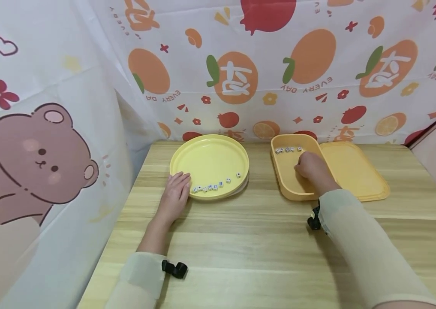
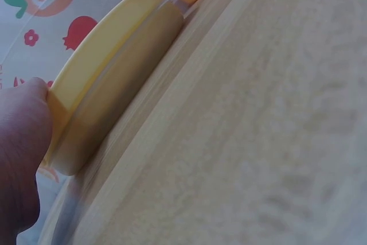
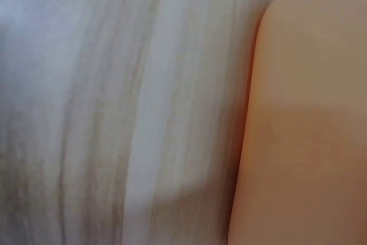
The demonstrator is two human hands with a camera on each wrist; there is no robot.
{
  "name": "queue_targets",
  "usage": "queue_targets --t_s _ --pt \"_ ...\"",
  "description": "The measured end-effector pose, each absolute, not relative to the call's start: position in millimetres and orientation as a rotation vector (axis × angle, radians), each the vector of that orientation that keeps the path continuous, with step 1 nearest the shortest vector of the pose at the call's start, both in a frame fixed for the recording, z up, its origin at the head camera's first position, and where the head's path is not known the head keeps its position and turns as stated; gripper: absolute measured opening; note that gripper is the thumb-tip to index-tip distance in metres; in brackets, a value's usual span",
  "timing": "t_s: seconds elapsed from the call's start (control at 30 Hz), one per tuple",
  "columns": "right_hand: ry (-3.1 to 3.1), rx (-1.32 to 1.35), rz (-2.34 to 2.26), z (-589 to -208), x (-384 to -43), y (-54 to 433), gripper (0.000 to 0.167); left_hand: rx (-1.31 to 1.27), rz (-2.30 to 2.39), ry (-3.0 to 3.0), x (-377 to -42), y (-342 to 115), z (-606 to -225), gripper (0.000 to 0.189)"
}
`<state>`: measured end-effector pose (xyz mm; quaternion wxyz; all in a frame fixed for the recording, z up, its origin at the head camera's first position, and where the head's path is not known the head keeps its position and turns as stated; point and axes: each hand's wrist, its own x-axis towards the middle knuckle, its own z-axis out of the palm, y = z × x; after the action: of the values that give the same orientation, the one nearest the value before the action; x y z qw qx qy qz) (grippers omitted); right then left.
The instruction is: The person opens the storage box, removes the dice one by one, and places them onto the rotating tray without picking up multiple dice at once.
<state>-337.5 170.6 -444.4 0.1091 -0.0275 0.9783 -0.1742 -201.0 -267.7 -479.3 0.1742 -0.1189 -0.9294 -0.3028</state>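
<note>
My left hand (image 1: 175,192) rests on the near-left rim of a round yellow tray (image 1: 206,150), its fingers extended over the edge. Along the tray's near side lie several small white dice (image 1: 215,187). From the left wrist view, that hand (image 2: 23,142) touches the side of the yellow tray (image 2: 103,44), which sits on a deeper round base. Inside a rectangular orange box (image 1: 284,182) is my right hand (image 1: 312,168), fingers curled and knuckles up; I cannot tell what its hidden fingertips hold. More dice (image 1: 288,149) line the box's far end.
An orange lid (image 1: 356,171) lies flat against the box's right side. Wooden tabletop (image 1: 241,249) stretches in front of both containers. A fruit-print cloth (image 1: 264,86) hangs right behind them, and a bear-print cloth (image 1: 40,163) hangs at the left.
</note>
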Motion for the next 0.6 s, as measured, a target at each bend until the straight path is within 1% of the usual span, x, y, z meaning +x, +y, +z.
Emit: queue_targets --t_s 0.17,0.33,0.37,0.5,0.6 --pt "2.916 -0.130 -0.498 -440 -338 168 0.021 -0.329 -0.868 -2.654 -200 -268 -477 0.039" --pt "3.089 -0.216 -0.752 -426 -340 153 0.027 -0.327 -0.862 -2.666 -200 -267 -475 0.039" --pt "3.125 -0.252 -0.808 -422 -340 146 0.027 -0.325 -0.861 -2.667 -200 -267 -475 0.039" --pt "3.204 -0.443 -1.042 -408 -332 113 0.017 -0.317 -0.862 -2.669 -200 -267 -475 0.038" --pt "3.203 -0.651 -1.162 -404 -324 84 0.014 -0.310 -0.873 -2.663 -200 -267 -475 0.037"
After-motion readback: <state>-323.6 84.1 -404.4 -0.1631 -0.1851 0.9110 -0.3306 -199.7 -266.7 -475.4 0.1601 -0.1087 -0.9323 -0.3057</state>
